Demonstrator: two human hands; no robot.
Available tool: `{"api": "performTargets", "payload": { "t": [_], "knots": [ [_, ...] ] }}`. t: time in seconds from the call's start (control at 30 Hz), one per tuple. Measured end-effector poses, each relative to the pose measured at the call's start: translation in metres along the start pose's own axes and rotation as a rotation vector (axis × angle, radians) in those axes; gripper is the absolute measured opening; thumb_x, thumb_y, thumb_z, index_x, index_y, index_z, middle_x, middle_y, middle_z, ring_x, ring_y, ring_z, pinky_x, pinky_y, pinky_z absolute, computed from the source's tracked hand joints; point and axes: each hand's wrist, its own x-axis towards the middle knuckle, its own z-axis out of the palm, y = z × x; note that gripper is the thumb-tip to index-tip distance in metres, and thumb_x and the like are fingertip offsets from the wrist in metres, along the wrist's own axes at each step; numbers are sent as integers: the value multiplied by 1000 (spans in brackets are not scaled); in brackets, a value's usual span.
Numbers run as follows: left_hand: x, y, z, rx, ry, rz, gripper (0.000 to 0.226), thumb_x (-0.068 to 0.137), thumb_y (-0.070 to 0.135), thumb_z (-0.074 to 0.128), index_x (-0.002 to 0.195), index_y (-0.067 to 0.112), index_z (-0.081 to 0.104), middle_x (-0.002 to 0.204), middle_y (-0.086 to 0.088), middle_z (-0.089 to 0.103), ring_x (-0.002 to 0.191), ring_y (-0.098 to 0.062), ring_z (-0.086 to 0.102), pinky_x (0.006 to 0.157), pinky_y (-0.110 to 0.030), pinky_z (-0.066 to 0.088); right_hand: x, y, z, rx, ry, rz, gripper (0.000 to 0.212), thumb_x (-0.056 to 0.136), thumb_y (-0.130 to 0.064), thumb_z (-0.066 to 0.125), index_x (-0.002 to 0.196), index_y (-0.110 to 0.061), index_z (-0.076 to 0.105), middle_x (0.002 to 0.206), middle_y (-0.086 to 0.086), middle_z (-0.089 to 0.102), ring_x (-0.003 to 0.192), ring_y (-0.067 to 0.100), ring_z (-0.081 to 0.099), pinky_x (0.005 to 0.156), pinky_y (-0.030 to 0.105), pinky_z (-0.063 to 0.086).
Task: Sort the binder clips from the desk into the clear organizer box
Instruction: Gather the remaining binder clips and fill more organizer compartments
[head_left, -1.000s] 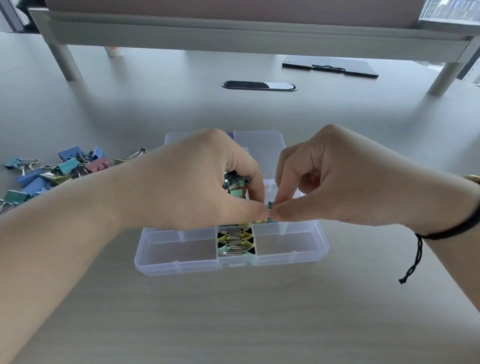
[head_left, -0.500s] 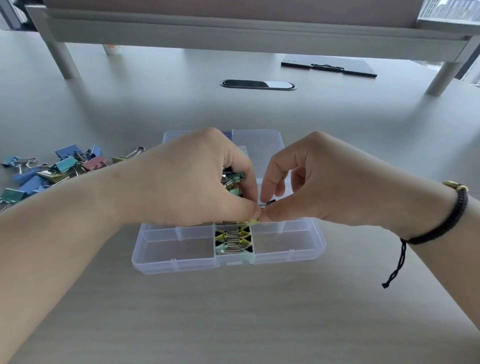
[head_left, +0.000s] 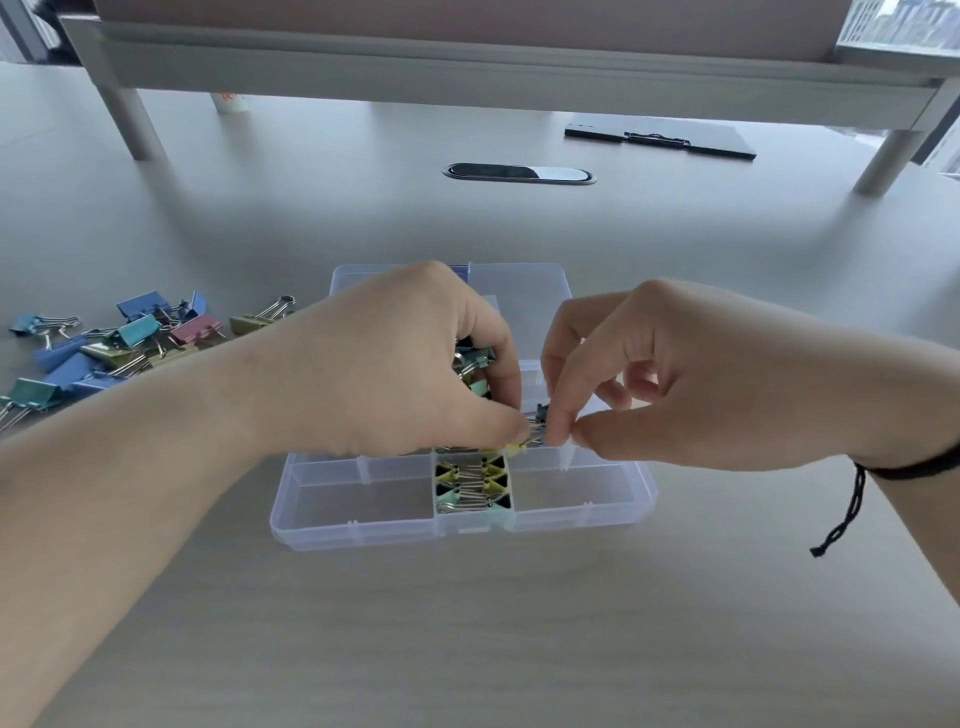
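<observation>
The clear organizer box (head_left: 358, 499) lies open on the desk, its middle front compartment packed with small yellow and mint binder clips (head_left: 471, 483). My left hand (head_left: 395, 374) hovers over the box's middle, curled round a bunch of small clips. My right hand (head_left: 670, 379) pinches a small clip (head_left: 535, 428) by its wire handle with thumb and forefinger, right against my left thumb tip. Most of the box's middle row is hidden under my hands.
A pile of larger blue, teal, pink and olive binder clips (head_left: 109, 348) lies on the desk to the left. A black clipboard (head_left: 660, 140), an oval cable port (head_left: 519, 173) and a raised shelf's legs stand at the back.
My right hand's fingers have spread a little and it has shifted slightly right while still pinching the clip. My left hand stays over the box.
</observation>
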Motion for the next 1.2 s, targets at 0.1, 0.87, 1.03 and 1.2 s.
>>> {"api": "performTargets", "payload": {
  "t": [0.1,0.87,1.03,1.2],
  "knots": [
    [0,-1,-1,-18,-13,-8,9,73,38,82,74,34,73,66,13,70,54,-2,58,49,-7,42,-1,-1,-1,0,2,-16,20,73,-34,63,80,-49,74,97,-17,58,70,7,53,58,18,39],
    [4,-4,-11,-586,61,-42,30,76,47,68,73,18,73,55,-1,54,41,-13,39,35,-18,32,6,5,0,141,260,-148,12,74,-43,69,81,-36,75,91,-18,72,79,12,66,75,42,54],
    [5,-2,-5,-789,128,-75,31,74,49,67,67,18,63,53,0,53,39,-14,37,37,-16,27,12,4,10,341,460,-222,24,71,-41,77,86,-23,72,75,-4,73,69,14,69,70,48,57],
    [4,6,1,-846,193,-60,38,70,54,63,71,17,58,48,1,47,37,-13,37,37,-15,28,19,-2,23,448,488,-262,20,77,-29,81,82,-22,64,70,1,69,62,24,66,63,50,57]
  ]
}}
